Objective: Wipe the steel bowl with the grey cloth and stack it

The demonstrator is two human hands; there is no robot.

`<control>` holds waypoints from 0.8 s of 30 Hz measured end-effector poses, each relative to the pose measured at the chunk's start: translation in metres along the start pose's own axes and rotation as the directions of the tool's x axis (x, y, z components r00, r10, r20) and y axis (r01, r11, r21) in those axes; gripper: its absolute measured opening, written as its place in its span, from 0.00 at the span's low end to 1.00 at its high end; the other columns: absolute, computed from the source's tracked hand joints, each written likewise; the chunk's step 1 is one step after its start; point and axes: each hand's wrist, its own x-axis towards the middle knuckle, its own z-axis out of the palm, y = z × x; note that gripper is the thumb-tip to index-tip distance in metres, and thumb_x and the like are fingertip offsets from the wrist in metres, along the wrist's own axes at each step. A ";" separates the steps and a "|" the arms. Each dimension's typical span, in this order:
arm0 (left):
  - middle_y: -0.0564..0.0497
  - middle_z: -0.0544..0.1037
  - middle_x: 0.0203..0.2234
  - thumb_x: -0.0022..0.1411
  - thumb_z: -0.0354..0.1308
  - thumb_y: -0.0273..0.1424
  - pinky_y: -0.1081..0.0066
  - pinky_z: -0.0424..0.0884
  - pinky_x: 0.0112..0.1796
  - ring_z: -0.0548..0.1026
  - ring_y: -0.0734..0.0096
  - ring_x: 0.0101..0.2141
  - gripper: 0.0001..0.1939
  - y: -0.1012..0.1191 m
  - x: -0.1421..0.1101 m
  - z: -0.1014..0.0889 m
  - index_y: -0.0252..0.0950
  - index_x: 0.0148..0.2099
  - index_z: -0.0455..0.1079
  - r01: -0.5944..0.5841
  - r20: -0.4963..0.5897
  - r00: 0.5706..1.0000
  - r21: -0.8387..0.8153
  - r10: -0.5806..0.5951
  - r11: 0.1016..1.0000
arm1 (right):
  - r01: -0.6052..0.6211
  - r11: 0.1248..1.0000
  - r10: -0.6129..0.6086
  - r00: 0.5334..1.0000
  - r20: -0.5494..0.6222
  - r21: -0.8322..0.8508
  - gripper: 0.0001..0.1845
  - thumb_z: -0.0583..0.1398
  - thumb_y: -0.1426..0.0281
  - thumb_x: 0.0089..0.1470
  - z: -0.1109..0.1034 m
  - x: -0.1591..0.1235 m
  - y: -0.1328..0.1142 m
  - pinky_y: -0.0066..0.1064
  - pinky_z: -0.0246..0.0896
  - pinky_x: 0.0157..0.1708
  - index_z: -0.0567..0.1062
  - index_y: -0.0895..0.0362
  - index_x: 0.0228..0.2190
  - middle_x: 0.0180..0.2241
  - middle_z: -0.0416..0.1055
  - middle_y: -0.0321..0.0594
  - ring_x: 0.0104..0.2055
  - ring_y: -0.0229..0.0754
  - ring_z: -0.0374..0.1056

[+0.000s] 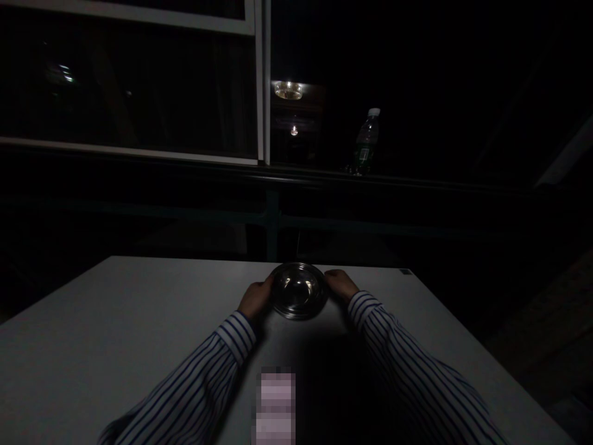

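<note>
A round, shiny metal bowl (299, 293) is at the far side of the white table (152, 321), its open top facing up toward me. My left hand (256, 299) grips its left rim, and my right hand (341, 284) grips the right rim. Both hands are closed at the bowl's edge, with the fingertips mostly hidden. Whether the bowl rests on the table or is slightly lifted, I cannot tell. Striped sleeves cover both arms.
Near me on the table, a pinkish pixelated patch (277, 408) hides something. A clear bottle with a white cap and green label (365, 145) stands on the dark ledge beyond the table. A framed window (262, 86) is behind. The surroundings are very dark.
</note>
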 end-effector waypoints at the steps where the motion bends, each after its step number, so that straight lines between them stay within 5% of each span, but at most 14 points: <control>1: 0.35 0.78 0.29 0.51 0.46 0.51 0.67 0.66 0.32 0.75 0.56 0.32 0.28 -0.001 0.000 0.000 0.30 0.24 0.72 -0.002 -0.001 1.000 0.002 0.002 1.000 | 0.004 1.000 -0.004 1.000 -0.003 0.002 0.16 0.55 0.68 0.53 0.000 0.000 0.000 0.25 0.54 0.21 0.66 0.60 0.17 0.16 0.63 0.30 0.19 0.31 0.59; 7: 0.36 0.78 0.29 0.50 0.47 0.50 0.66 0.64 0.35 0.75 0.55 0.34 0.27 0.000 0.002 -0.004 0.30 0.27 0.73 -0.045 -0.014 0.999 0.012 0.045 0.999 | 0.050 0.999 -0.051 0.998 -0.041 -0.012 0.11 0.54 0.74 0.45 -0.002 0.000 0.003 0.25 0.54 0.26 0.71 0.61 0.16 0.18 0.69 0.39 0.26 0.37 0.65; 13: 0.36 0.77 0.33 0.50 0.49 0.47 0.65 0.62 0.40 0.73 0.54 0.39 0.24 -0.005 0.008 -0.014 0.30 0.29 0.72 -0.050 -0.086 0.995 -0.007 0.049 0.999 | 0.092 0.995 -0.094 0.991 -0.092 -0.026 0.10 0.55 0.73 0.43 -0.011 0.004 0.011 0.31 0.55 0.40 0.76 0.60 0.27 0.34 0.74 0.47 0.43 0.46 0.66; 24: 0.40 0.77 0.26 0.49 0.50 0.45 0.67 0.66 0.32 0.74 0.61 0.30 0.21 -0.023 0.006 -0.001 0.30 0.25 0.70 0.032 0.041 0.999 -0.208 -0.024 0.978 | 0.126 0.976 -0.138 0.989 0.058 0.178 0.15 0.51 0.70 0.47 0.002 -0.007 0.022 0.29 0.58 0.35 0.76 0.62 0.28 0.27 0.74 0.41 0.33 0.40 0.67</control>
